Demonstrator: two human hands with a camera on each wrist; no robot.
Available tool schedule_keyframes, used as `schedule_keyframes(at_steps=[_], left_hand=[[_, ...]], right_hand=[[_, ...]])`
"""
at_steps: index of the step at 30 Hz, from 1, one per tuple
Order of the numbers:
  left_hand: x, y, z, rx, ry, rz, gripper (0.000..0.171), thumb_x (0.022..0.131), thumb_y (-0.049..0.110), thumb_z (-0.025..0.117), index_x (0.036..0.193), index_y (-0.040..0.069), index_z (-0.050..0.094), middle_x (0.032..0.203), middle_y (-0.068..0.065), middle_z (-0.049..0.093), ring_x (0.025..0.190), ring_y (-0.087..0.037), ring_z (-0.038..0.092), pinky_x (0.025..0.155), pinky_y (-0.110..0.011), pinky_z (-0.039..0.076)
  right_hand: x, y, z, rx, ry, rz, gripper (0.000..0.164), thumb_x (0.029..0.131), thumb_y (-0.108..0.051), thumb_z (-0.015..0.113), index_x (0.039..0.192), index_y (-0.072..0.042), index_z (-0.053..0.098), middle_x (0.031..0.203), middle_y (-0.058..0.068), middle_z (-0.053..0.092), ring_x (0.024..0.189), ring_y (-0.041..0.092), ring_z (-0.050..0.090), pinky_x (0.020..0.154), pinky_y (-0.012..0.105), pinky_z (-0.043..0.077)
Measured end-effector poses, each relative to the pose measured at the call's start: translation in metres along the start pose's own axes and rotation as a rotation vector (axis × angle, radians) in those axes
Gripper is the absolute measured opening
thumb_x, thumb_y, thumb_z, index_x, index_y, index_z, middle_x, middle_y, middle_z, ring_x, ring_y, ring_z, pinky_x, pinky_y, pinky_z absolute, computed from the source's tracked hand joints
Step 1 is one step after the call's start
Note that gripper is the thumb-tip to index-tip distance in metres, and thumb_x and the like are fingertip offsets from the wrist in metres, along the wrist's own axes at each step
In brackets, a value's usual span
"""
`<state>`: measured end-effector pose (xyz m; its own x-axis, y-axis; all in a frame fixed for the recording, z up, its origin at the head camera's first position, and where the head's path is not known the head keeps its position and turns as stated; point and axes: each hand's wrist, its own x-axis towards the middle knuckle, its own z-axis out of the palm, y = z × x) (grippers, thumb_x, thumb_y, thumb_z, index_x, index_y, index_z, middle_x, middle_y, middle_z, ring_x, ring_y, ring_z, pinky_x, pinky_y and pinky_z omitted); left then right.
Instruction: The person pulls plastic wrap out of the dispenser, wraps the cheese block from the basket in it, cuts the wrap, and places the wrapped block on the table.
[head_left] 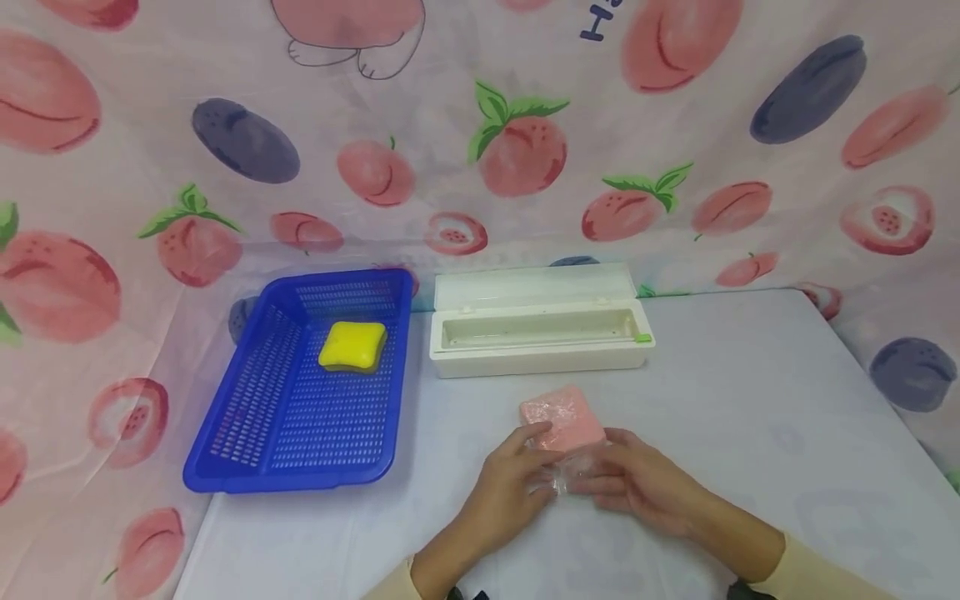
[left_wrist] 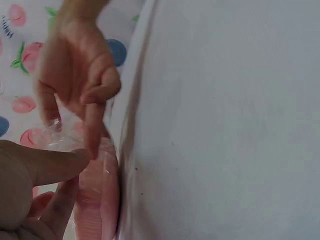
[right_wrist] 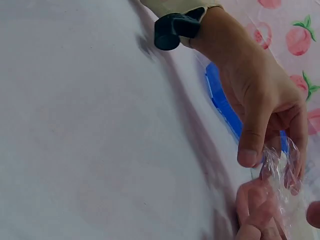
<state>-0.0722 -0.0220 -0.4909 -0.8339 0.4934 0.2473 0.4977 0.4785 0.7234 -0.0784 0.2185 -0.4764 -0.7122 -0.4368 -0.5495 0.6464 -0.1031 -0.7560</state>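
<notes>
In front of the white box point(head_left: 540, 364), the pink block point(head_left: 573, 414) looked mostly wrapped — fingers of the left hand point(head_left: 507, 482) and right hand point(head_left: 654, 485) pinched loose clear film point(head_left: 561, 479), seemingly left to close.

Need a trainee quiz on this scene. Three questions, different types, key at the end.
1. Multiple choice: what lies in the blue basket?
A) a green cup
B) a yellow block
C) a red spoon

2. True or false: the lid of the white box is closed.

3. Fill in the missing word: the left hand and right hand are at a ____ block with clear film on it.

Key:
1. B.
2. False; the white box's lid stands open, its inside showing.
3. Pink; the pink block is in front of the white box, on the person's side.
</notes>
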Motion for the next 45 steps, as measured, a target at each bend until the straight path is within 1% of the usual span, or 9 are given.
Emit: schedule_keyframes(at_steps=[7, 11, 15, 18, 22, 28, 35, 40, 45], left_hand=[[0.016, -0.005, 0.011, 0.325, 0.046, 0.121, 0.028, 0.082, 0.012, 0.083, 0.108, 0.018, 0.076, 0.121, 0.002, 0.067, 0.108, -0.014, 0.06, 0.093, -0.022, 0.051], [0.022, -0.006, 0.007, 0.274, 0.063, 0.076, 0.011, 0.088, 0.009, 0.075, 0.096, 0.016, 0.078, 0.102, 0.006, 0.073, 0.097, -0.012, 0.062, 0.085, -0.02, 0.051], [0.021, -0.005, -0.003, 0.192, 0.009, 0.028, 0.006, 0.09, 0.011, 0.072, 0.086, 0.015, 0.075, 0.082, 0.007, 0.07, 0.08, -0.008, 0.056, 0.074, -0.019, 0.046], [0.018, -0.007, -0.007, 0.168, -0.058, 0.01, 0.015, 0.091, 0.017, 0.072, 0.077, 0.016, 0.069, 0.069, 0.009, 0.059, 0.07, -0.004, 0.045, 0.067, -0.018, 0.037], [0.018, -0.008, -0.004, 0.168, -0.069, -0.015, 0.013, 0.091, 0.021, 0.075, 0.079, 0.017, 0.069, 0.067, 0.012, 0.054, 0.065, 0.001, 0.041, 0.063, -0.013, 0.034], [0.021, -0.009, 0.004, 0.185, 0.05, -0.089, 0.018, 0.089, 0.02, 0.08, 0.1, 0.016, 0.066, 0.093, 0.007, 0.056, 0.067, 0.003, 0.046, 0.058, -0.01, 0.04], [0.021, -0.012, 0.005, 0.464, 0.083, 0.117, 0.006, 0.088, 0.016, 0.079, 0.091, 0.021, 0.077, 0.106, 0.007, 0.065, 0.092, -0.008, 0.062, 0.073, -0.017, 0.05], [0.015, -0.013, -0.009, 0.601, -0.099, 0.239, 0.017, 0.093, 0.034, 0.074, 0.099, 0.019, 0.077, 0.133, 0.0, 0.067, 0.129, -0.02, 0.061, 0.091, -0.036, 0.058], [0.011, -0.01, -0.025, 0.577, -0.397, 0.133, 0.057, 0.086, 0.051, 0.077, 0.133, 0.022, 0.063, 0.162, 0.001, 0.041, 0.152, -0.022, 0.037, 0.106, -0.047, 0.051]], right_hand=[[-0.005, -0.005, -0.003, -0.238, 0.013, -0.121, 0.074, 0.1, -0.019, 0.064, 0.158, -0.012, 0.017, 0.106, 0.01, 0.076, 0.103, 0.02, 0.073, 0.085, 0.031, 0.058], [-0.005, -0.004, -0.004, -0.569, 0.004, -0.34, 0.05, 0.095, -0.012, 0.07, 0.139, -0.002, 0.048, 0.105, 0.01, 0.075, 0.092, 0.014, 0.071, 0.077, 0.027, 0.058], [-0.004, -0.001, -0.001, -1.011, 0.119, -0.685, 0.03, 0.086, -0.018, 0.082, 0.114, -0.013, 0.071, 0.088, -0.008, 0.065, 0.077, 0.002, 0.058, 0.066, 0.02, 0.052], [0.001, 0.002, 0.003, -1.174, 0.145, -0.829, 0.015, 0.085, -0.02, 0.083, 0.098, -0.021, 0.076, 0.085, -0.015, 0.063, 0.077, -0.003, 0.054, 0.066, 0.019, 0.05], [0.007, 0.003, 0.006, -1.246, 0.122, -0.835, 0.01, 0.087, -0.015, 0.08, 0.089, -0.023, 0.074, 0.083, -0.019, 0.065, 0.075, -0.007, 0.052, 0.065, 0.017, 0.05], [0.009, 0.003, 0.008, -1.298, 0.191, -0.754, 0.02, 0.083, -0.012, 0.083, 0.094, -0.022, 0.07, 0.082, -0.019, 0.061, 0.072, -0.003, 0.052, 0.064, 0.019, 0.049], [0.003, 0.002, -0.003, -1.588, 0.185, -0.986, 0.025, 0.083, -0.027, 0.083, 0.108, -0.028, 0.078, 0.128, -0.006, 0.07, 0.123, 0.022, 0.062, 0.091, 0.043, 0.057], [-0.005, 0.0, -0.016, -1.694, 0.009, -0.965, 0.048, 0.085, -0.038, 0.081, 0.13, -0.027, 0.071, 0.149, 0.004, 0.058, 0.138, 0.036, 0.053, 0.094, 0.05, 0.056], [-0.006, -0.004, -0.022, -1.771, -0.048, -0.845, 0.061, 0.086, -0.04, 0.079, 0.144, -0.033, 0.059, 0.162, 0.008, 0.042, 0.145, 0.035, 0.045, 0.102, 0.052, 0.053]])
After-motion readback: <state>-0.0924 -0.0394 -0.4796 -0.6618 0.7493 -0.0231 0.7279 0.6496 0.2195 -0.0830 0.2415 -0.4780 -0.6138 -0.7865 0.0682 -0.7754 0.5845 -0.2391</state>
